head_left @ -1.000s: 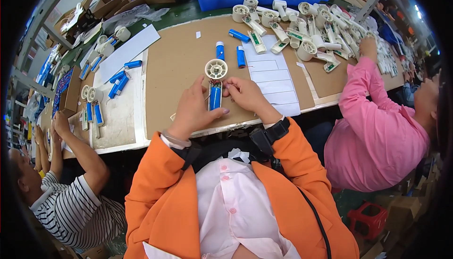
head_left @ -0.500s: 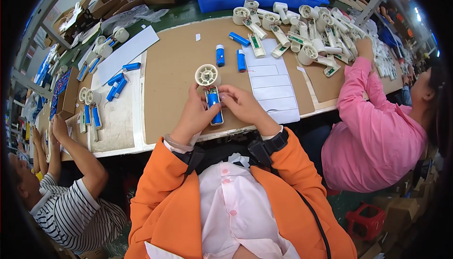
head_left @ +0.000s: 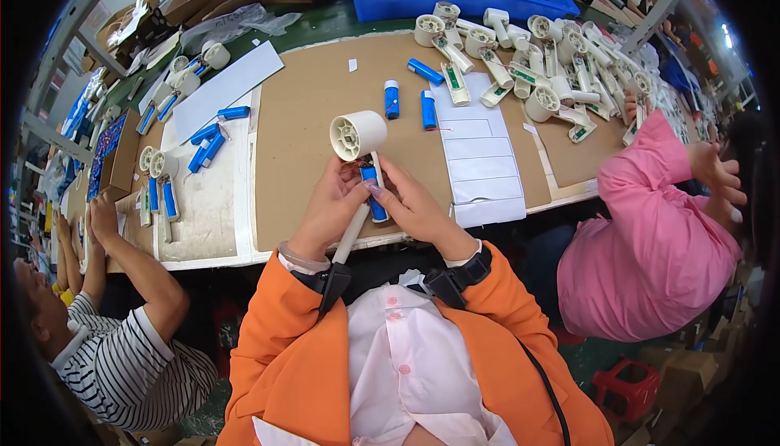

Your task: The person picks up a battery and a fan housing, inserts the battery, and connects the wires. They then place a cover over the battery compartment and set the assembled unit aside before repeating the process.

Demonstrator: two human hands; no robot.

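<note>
Between my hands, over the near edge of the brown board, is a white plastic housing (head_left: 358,135) with a round, spoked head, tilted to the left. Below its head, a blue cylindrical battery (head_left: 375,204) with reddish wires stands between my fingers. My left hand (head_left: 327,212) is closed around the neck area of the housing. Under that hand a long white handle piece (head_left: 350,233) slants toward my wrist. My right hand (head_left: 418,209) pinches the battery from the right, thumb on its front. Fingers hide whether the battery sits inside the handle.
Ahead lie loose blue batteries (head_left: 392,100) and a white paper sheet (head_left: 484,171). A heap of white housings (head_left: 543,105) fills the right, below a blue bin (head_left: 455,5). More batteries (head_left: 207,149) lie left. Co-workers sit on both sides, one in a pink sleeve (head_left: 642,162).
The housing has turned in my hands, its head now tilted left and showing its side. The slanting handle piece shows more. The co-worker on the right has drawn one hand back.
</note>
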